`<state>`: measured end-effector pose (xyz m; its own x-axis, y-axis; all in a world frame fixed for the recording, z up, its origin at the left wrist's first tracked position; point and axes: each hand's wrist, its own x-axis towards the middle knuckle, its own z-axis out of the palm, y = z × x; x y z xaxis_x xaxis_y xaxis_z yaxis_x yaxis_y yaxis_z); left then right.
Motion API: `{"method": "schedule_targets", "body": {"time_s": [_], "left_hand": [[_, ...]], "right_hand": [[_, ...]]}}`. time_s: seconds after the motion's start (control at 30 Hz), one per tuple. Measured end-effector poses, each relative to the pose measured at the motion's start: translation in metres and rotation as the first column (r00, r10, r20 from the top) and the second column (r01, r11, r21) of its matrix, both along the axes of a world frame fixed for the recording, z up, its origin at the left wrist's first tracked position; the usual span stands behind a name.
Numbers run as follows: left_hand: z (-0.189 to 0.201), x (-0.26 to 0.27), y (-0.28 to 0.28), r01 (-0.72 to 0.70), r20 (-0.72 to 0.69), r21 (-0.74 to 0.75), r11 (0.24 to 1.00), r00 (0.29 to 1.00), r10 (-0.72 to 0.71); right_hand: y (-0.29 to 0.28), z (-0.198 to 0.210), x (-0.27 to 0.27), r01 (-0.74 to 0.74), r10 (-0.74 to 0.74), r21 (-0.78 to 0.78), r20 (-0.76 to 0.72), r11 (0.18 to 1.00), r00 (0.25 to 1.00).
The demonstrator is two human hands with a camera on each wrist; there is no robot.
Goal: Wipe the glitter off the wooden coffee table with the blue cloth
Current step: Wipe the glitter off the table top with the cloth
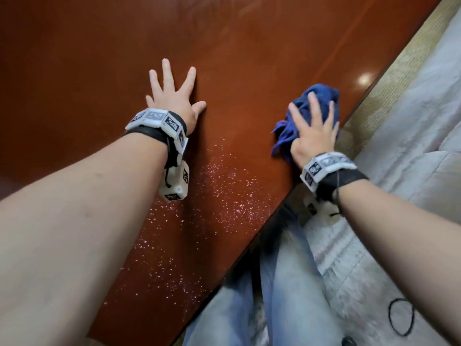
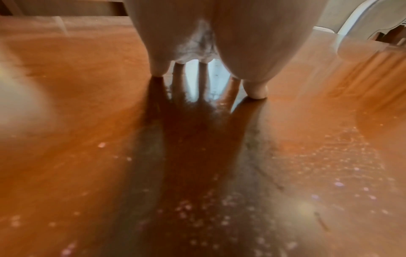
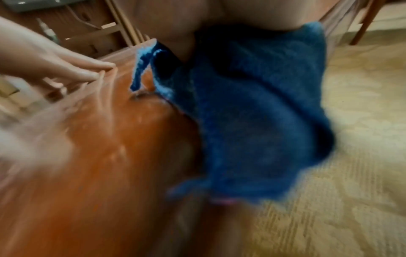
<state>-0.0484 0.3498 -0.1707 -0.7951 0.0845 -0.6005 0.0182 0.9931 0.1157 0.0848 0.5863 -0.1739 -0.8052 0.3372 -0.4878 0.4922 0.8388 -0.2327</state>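
Nearest, the person's legs in pale blue jeans (image 1: 287, 295) stand against the front edge of the counter (image 1: 87, 71), a glossy reddish-brown wooden top that runs diagonally through the head view. To the right of the legs lies a pale grey floor covering, with a thin black loop (image 1: 401, 316) lying on it.

Just past that front edge, the glitter (image 1: 219, 196) is scattered in small pinkish-white specks over the near part of the counter, between the two forearms and under the left wrist — the left wrist view shows the same flecks, blurred, across the wood close to the camera.

Farther in, the left hand (image 1: 175, 96) lies flat on the counter with all its fingers straight and spread, holding nothing; its dark reflection shows in the polish beneath it.

Off to the right, near the counter's right edge, the right hand (image 1: 313, 134) presses down on the bunched blue cloth (image 1: 321, 96) with its fingers extended over the top of the bundle. The cloth sits on the wood beyond the glitter patch, apart from it, and part of it overhangs the edge above a yellowish woven carpet (image 3: 351, 156) — the right wrist view is heavily blurred.
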Motion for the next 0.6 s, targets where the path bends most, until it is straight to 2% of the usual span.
{"method": "schedule_targets", "body": {"time_s": [0.1, 0.17, 0.27, 0.4, 0.5, 0.6], "left_hand": [[-0.001, -0.002, -0.019, -0.001, -0.006, 0.003, 1.000, 1.000, 0.001], [-0.001, -0.002, -0.025, 0.007, -0.007, 0.008, 1.000, 1.000, -0.007], [-0.001, -0.002, -0.030, 0.015, -0.005, 0.030, 0.999, 1.000, -0.015], [-0.002, -0.002, -0.035, 0.042, -0.037, 0.041, 0.998, 0.998, -0.041], [-0.002, -0.003, -0.040, 0.067, -0.046, 0.028, 0.997, 0.997, -0.066], [-0.001, -0.006, -0.049, 0.035, -0.036, 0.033, 0.999, 0.999, -0.034]], "right_hand": [[-0.023, -0.005, -0.034, 0.154, -0.152, 0.052, -0.037, 0.987, 0.988], [-0.048, -0.008, -0.052, 0.177, -0.173, 0.060, -0.056, 0.982, 0.983], [-0.095, -0.009, -0.057, 0.043, -0.039, 0.058, -0.073, 0.997, 0.997], [-0.149, -0.004, -0.015, -0.212, 0.208, -0.110, -0.045, 0.971, 0.977], [-0.127, -0.002, 0.013, -0.282, 0.287, -0.118, 0.021, 0.952, 0.958], [-0.083, 0.001, 0.010, -0.180, 0.181, -0.035, 0.027, 0.983, 0.983]]}}
